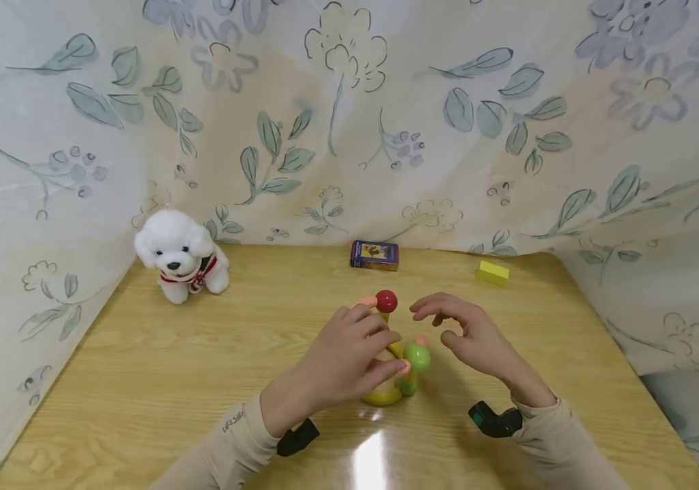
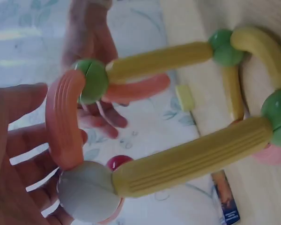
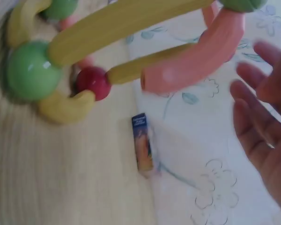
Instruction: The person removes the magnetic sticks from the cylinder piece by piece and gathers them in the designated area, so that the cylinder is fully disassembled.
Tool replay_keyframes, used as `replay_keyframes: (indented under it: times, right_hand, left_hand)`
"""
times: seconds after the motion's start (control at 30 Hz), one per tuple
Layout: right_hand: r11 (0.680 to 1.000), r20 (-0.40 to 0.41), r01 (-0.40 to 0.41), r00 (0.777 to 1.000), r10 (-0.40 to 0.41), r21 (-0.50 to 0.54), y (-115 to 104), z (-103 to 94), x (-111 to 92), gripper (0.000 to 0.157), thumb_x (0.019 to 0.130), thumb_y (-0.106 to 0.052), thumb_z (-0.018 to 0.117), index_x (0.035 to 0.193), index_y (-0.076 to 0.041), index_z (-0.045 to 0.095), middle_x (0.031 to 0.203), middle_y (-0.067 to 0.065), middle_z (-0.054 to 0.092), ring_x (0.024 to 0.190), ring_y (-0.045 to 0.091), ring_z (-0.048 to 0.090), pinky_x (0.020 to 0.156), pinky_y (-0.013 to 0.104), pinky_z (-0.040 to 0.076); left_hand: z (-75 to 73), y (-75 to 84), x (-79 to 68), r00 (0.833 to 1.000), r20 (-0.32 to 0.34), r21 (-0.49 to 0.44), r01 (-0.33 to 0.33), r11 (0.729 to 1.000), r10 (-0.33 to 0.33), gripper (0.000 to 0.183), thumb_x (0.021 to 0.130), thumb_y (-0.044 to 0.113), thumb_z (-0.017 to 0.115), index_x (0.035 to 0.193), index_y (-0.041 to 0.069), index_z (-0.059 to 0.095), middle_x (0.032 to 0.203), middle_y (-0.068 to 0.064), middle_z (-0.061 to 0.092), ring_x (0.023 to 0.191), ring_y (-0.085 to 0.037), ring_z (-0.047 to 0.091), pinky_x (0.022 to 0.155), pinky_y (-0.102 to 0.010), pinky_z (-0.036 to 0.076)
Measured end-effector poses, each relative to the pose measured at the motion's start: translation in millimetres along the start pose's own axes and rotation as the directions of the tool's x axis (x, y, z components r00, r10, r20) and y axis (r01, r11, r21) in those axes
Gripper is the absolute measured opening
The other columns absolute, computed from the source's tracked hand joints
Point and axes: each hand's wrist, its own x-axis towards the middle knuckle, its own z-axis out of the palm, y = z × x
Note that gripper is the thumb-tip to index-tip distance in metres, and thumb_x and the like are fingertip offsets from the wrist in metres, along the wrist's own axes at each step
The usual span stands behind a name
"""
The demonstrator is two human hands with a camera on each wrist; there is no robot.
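Note:
A toy frame of curved and straight yellow rods [image 2: 192, 157], pink rods and coloured balls stands on the table, its straight rods rising from a ring at the bottom. My left hand [image 1: 349, 354] reaches over it, thumb and a finger on either side of a curved pink rod [image 2: 65, 119] at its top. That rod joins a pale ball [image 2: 89, 192] to a green ball [image 1: 417, 356]. A red ball [image 1: 386, 301] shows beyond my left fingers. Another pink rod [image 3: 196, 65] juts from the frame with a free end. To the right, my right hand [image 1: 478, 333] hovers apart from the toy, fingers loosely bent and holding nothing.
A white plush dog [image 1: 174, 255] stands at the back left of the wooden table [image 1: 110, 381]. A small blue card box [image 1: 375, 255] lies at the back middle, a yellow block [image 1: 493, 273] at the back right. Flowered cloth [image 1: 349, 170] hangs behind and at the sides.

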Motion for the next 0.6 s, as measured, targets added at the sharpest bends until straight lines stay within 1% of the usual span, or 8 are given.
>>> replay_keyframes:
  times: [0.03,0.07,0.13,0.23,0.3,0.4,0.53,0.6]
  right_hand:
    - [0.999,0.037,0.043,0.998,-0.043,-0.001,2,0.0,-3,0.057,0.074,0.022,0.049,0.114,-0.014,0.065,0.121,0.006,0.065,0.108,0.010,0.058,0.081,0.027,0.050]
    - [0.998,0.069,0.065,0.996,-0.064,-0.006,5,0.7,-5,0.059,0.073,0.022,0.052,0.117,-0.015,0.065,0.123,0.005,0.065,0.111,0.008,0.057,0.082,0.027,0.049]
    - [0.998,0.119,0.067,0.991,-0.065,-0.017,8,2.0,-7,0.056,0.077,0.016,0.059,0.122,-0.017,0.064,0.126,0.001,0.064,0.115,0.005,0.055,0.084,0.028,0.049]
    - [0.999,0.162,0.046,0.986,-0.043,-0.016,9,3.2,-9,0.046,0.084,0.004,0.068,0.123,-0.020,0.064,0.126,-0.002,0.065,0.116,0.007,0.056,0.091,0.031,0.050]
    - [0.999,0.172,0.041,0.984,-0.039,-0.003,9,3.8,-10,0.039,0.087,-0.002,0.070,0.120,-0.020,0.066,0.122,-0.004,0.067,0.112,0.010,0.059,0.092,0.034,0.051]
    - [0.999,0.176,0.036,0.984,-0.040,0.023,9,4.6,-12,0.031,0.089,-0.006,0.070,0.117,-0.019,0.068,0.116,-0.005,0.069,0.103,0.014,0.061,0.088,0.031,0.051]
    - [0.998,0.148,0.060,0.987,-0.064,0.027,10,7.4,-15,0.029,0.090,-0.009,0.069,0.116,-0.021,0.068,0.113,-0.005,0.070,0.097,0.014,0.060,0.082,0.026,0.048]
    - [0.996,0.119,0.083,0.989,-0.085,0.024,9,10.3,-15,0.028,0.090,-0.011,0.070,0.114,-0.023,0.068,0.109,-0.006,0.070,0.093,0.012,0.060,0.078,0.025,0.046]
  left_hand:
    - [1.1,2.5,-1.5,1.000,0.007,0.025,-0.010,1.000,0.010,0.027,0.086,0.041,0.072,0.096,0.017,0.073,0.091,0.006,0.070,0.091,-0.013,0.057,0.076,-0.027,0.044]
    - [2.1,4.4,-2.8,1.000,0.011,0.042,-0.011,0.999,0.011,0.028,0.086,0.043,0.072,0.097,0.017,0.073,0.091,0.007,0.070,0.090,-0.013,0.056,0.076,-0.027,0.043]
    - [3.7,6.3,-4.0,1.000,0.011,0.070,-0.008,0.998,0.007,0.030,0.085,0.046,0.072,0.097,0.018,0.074,0.091,0.007,0.070,0.089,-0.013,0.055,0.074,-0.027,0.042]
    - [5.4,7.1,-3.9,1.000,0.001,0.094,-0.027,0.995,0.027,0.036,0.081,0.051,0.074,0.097,0.019,0.075,0.092,0.007,0.070,0.088,-0.013,0.054,0.076,-0.028,0.042]
    - [6.2,7.3,-3.8,0.999,-0.004,0.102,-0.047,0.994,0.048,0.038,0.078,0.053,0.076,0.096,0.019,0.075,0.091,0.008,0.070,0.086,-0.013,0.054,0.077,-0.029,0.042]
    - [7.3,7.2,-4.1,0.998,-0.015,0.103,-0.066,0.992,0.068,0.033,0.079,0.050,0.076,0.093,0.020,0.077,0.086,0.008,0.070,0.084,-0.013,0.054,0.089,-0.032,0.045]
    - [4.9,5.5,-4.7,0.997,-0.018,0.133,-0.068,0.989,0.071,0.022,0.083,0.043,0.075,0.091,0.023,0.077,0.085,0.010,0.071,0.086,-0.012,0.055,0.090,-0.032,0.045]
    - [2.6,3.0,-5.0,0.997,-0.012,0.162,-0.068,0.984,0.071,0.020,0.082,0.041,0.076,0.092,0.024,0.077,0.087,0.012,0.071,0.089,-0.012,0.055,0.084,-0.031,0.044]
